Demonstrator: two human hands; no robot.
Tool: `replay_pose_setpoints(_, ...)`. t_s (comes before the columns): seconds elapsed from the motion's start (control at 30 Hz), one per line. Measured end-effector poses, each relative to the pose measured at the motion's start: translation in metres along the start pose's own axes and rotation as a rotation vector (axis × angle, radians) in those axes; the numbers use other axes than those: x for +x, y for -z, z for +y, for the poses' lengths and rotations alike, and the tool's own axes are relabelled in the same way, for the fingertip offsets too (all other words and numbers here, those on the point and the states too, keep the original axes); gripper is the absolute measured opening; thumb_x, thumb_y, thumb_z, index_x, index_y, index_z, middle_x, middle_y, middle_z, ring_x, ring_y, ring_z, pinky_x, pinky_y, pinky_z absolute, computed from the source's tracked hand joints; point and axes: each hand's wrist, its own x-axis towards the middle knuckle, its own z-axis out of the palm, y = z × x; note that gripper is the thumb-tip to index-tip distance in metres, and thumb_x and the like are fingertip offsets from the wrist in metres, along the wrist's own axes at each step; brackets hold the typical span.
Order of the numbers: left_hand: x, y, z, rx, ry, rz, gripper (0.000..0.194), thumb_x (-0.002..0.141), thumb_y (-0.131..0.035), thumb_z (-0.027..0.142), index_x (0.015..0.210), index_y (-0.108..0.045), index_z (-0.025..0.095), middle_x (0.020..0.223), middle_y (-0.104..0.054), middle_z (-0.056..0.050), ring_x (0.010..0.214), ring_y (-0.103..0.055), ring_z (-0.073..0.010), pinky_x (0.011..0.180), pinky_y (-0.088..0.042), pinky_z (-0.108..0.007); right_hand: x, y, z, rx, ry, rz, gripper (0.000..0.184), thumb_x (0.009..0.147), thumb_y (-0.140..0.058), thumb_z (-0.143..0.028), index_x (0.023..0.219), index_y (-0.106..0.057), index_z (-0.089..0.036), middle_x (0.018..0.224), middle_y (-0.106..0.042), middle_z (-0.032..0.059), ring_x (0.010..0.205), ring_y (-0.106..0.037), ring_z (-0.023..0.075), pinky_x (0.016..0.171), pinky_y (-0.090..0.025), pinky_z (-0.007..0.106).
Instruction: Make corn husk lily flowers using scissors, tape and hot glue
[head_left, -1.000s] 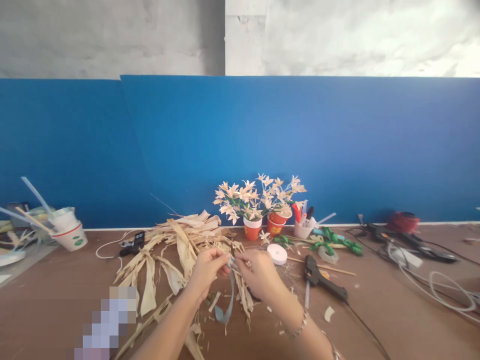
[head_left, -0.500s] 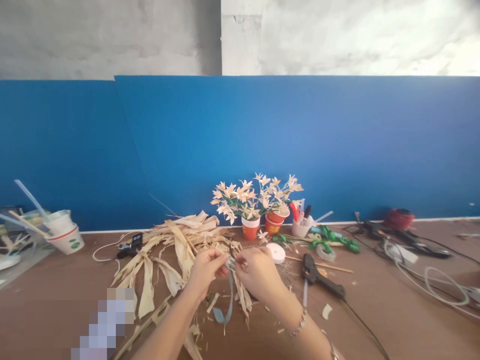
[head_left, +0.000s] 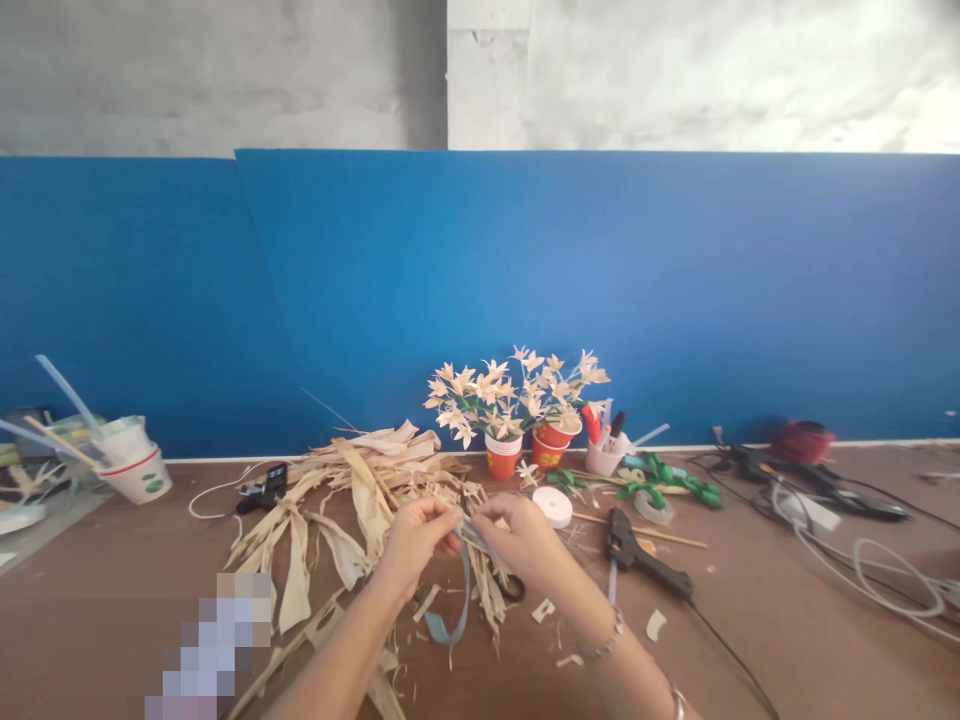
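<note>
In the head view, the left hand (head_left: 421, 535) has its thumb and fingertips pinched together on a blue-grey strip (head_left: 450, 630), whose loose length curls down in front of the husks (head_left: 367, 500). The right hand (head_left: 508, 530) is half curled, fingertips closed in on the strip just beside the left. Behind them on the desk (head_left: 750, 620), pale flowers (head_left: 491, 385) stand in red cups (head_left: 503, 460). A white roll (head_left: 553, 507) and a glue gun (head_left: 646, 556) lie near the right hand.
</note>
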Motion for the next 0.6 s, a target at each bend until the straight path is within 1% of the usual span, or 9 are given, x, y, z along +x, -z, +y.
replay_pose_setpoints(0.1, 0.0002, -0.0011, -0.0015, 0.004, 0.001, -0.012, 0.025, 0.062, -0.070, 0.036, 0.058, -0.059, 0.014, 0.044, -0.060, 0.000, 0.042, -0.053, -0.0102, 0.047, -0.040, -0.020, 0.0003, -0.0014, 0.0014, -0.043, -0.004, 0.005, 0.013, 0.070, -0.056, -0.016, 0.066, -0.068, -0.018, 0.071, -0.071, 0.0026, 0.068, -0.062, 0.0173, 0.065, -0.041, 0.025)
replay_pose_setpoints(0.2, 0.0003, -0.0013, -0.0028, 0.002, 0.004, -0.021, 0.024, 0.061, -0.071, 0.036, 0.058, -0.061, 0.014, 0.044, -0.060, 0.000, 0.042, -0.053, -0.0103, 0.046, -0.040, -0.019, -0.0005, -0.0062, 0.0000, -0.036, 0.007, 0.045, 0.015, 0.069, -0.054, -0.014, 0.066, -0.068, -0.018, 0.071, -0.070, 0.0026, 0.068, -0.062, 0.0168, 0.066, -0.042, 0.024)
replay_pose_setpoints(0.3, 0.0002, 0.0004, -0.0014, -0.008, 0.010, -0.018, 0.024, 0.060, -0.071, 0.035, 0.058, -0.061, 0.014, 0.044, -0.060, 0.000, 0.042, -0.053, -0.0098, 0.046, -0.039, -0.019, -0.0014, -0.0090, -0.0007, 0.012, -0.002, 0.041, 0.015, 0.071, -0.053, -0.016, 0.068, -0.068, -0.018, 0.069, -0.070, 0.0028, 0.067, -0.062, 0.0163, 0.065, -0.042, 0.024)
replay_pose_setpoints(0.4, 0.0000, 0.0029, 0.0020, -0.020, 0.004, 0.002, 0.024, 0.061, -0.071, 0.035, 0.058, -0.061, 0.014, 0.045, -0.061, -0.001, 0.043, -0.052, -0.0093, 0.046, -0.039, -0.019, -0.0018, -0.0068, 0.0015, 0.023, 0.012, 0.009, 0.016, 0.073, -0.057, -0.022, 0.080, -0.071, -0.020, 0.076, -0.071, 0.0030, 0.070, -0.062, 0.0171, 0.066, -0.043, 0.024)
replay_pose_setpoints(0.47, 0.0000, 0.0042, 0.0040, -0.029, -0.007, 0.017, 0.024, 0.062, -0.071, 0.035, 0.057, -0.061, 0.014, 0.045, -0.061, -0.001, 0.042, -0.052, -0.0090, 0.046, -0.039, -0.018, -0.0016, -0.0036, 0.0034, -0.015, 0.021, -0.007, 0.017, 0.072, -0.059, -0.024, 0.083, -0.071, -0.021, 0.078, -0.071, 0.0026, 0.071, -0.062, 0.0170, 0.065, -0.041, 0.023)
replay_pose_setpoints(0.53, 0.0004, 0.0048, 0.0048, -0.028, -0.016, 0.023, 0.024, 0.061, -0.071, 0.035, 0.057, -0.061, 0.014, 0.044, -0.061, -0.001, 0.042, -0.052, -0.0090, 0.046, -0.039, -0.018, -0.0008, -0.0008, 0.0046, -0.075, 0.033, -0.020, 0.014, 0.073, -0.057, -0.022, 0.074, -0.071, -0.020, 0.071, -0.070, 0.0018, 0.066, -0.060, 0.0157, 0.062, -0.039, 0.022)
replay_pose_setpoints(0.6, 0.0013, 0.0047, 0.0045, -0.014, -0.018, 0.029, 0.024, 0.061, -0.072, 0.035, 0.057, -0.062, 0.014, 0.045, -0.061, -0.001, 0.042, -0.052, -0.0092, 0.046, -0.040, -0.019, 0.0001, 0.0009, 0.0048, -0.132, 0.055, -0.025, 0.017, 0.074, -0.054, -0.020, 0.064, -0.068, -0.019, 0.062, -0.067, 0.0011, 0.061, -0.057, 0.0139, 0.058, -0.036, 0.022)
